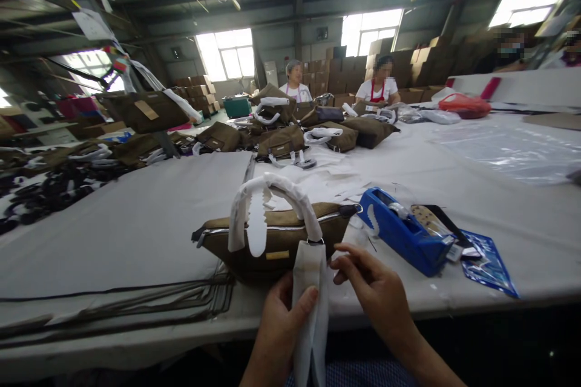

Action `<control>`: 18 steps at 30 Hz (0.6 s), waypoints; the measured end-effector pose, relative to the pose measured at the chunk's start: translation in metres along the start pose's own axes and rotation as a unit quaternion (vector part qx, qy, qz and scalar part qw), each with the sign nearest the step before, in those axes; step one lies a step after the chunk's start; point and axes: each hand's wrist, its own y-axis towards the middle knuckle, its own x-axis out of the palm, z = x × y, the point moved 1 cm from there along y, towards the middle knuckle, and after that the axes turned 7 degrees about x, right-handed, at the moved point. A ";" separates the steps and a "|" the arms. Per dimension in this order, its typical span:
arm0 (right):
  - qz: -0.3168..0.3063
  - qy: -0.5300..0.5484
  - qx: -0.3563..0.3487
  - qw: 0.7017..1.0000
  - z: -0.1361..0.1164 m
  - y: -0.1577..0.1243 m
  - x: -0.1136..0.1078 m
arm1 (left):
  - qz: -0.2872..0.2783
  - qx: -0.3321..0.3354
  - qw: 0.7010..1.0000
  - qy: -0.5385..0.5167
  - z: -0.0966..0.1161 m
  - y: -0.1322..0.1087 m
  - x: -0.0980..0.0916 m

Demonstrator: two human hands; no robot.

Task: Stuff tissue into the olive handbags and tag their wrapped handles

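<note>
My left hand [285,320] is closed around a strap [311,278] wrapped in white paper, its thumb pressed on the front. The strap hangs from a metal ring on an olive-brown handbag [336,227] and runs down past the table edge. The bag lies on the table with its silver zipper on top; a white-wrapped handle [272,181] arches over it, and a white toothed tag stands inside the arch. Just right of the strap is my right hand [374,281], fingers loosely curled with the tips apart. I see nothing held in it.
A blue tape dispenser [403,233] stands to the right, beside a dark flat object and a blue-edged plastic pouch [488,263]. Dark strips [181,305] lie along the left front edge. More bags [281,142] are piled further back, where two co-workers sit.
</note>
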 end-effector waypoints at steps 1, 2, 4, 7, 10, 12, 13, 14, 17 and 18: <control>-0.005 -0.007 0.003 1.000 -0.004 -0.004 0.003 | 0.002 0.007 1.000 0.014 0.000 0.000 0.001; -0.028 -0.014 0.009 0.999 -0.009 -0.007 0.006 | 0.002 0.015 0.999 0.034 0.000 0.000 0.002; -0.080 -0.030 0.017 0.996 -0.017 -0.009 0.016 | 0.004 0.036 0.994 0.099 0.001 0.001 0.004; -0.068 -0.061 0.027 0.995 -0.022 -0.004 0.029 | 0.031 0.081 0.976 0.202 0.003 0.001 0.009; -0.052 -0.058 0.024 0.997 -0.021 0.002 0.032 | 0.048 0.100 0.968 0.224 0.003 0.002 0.012; -0.095 -0.006 0.014 0.995 -0.017 0.001 0.026 | 0.046 0.089 0.975 0.196 0.002 0.003 0.012; -0.128 0.026 0.013 0.991 -0.014 -0.002 0.021 | 0.045 0.082 0.980 0.178 0.002 0.003 0.012; -0.161 0.057 0.019 0.985 -0.010 -0.006 0.016 | 0.044 0.074 0.983 0.161 0.002 0.003 0.012; -0.225 0.082 0.063 0.969 0.007 -0.023 0.002 | 0.046 0.051 0.988 0.138 0.002 0.001 0.012; -0.233 0.072 0.079 0.967 0.012 -0.029 0.000 | 0.049 0.045 0.988 0.138 0.003 0.001 0.013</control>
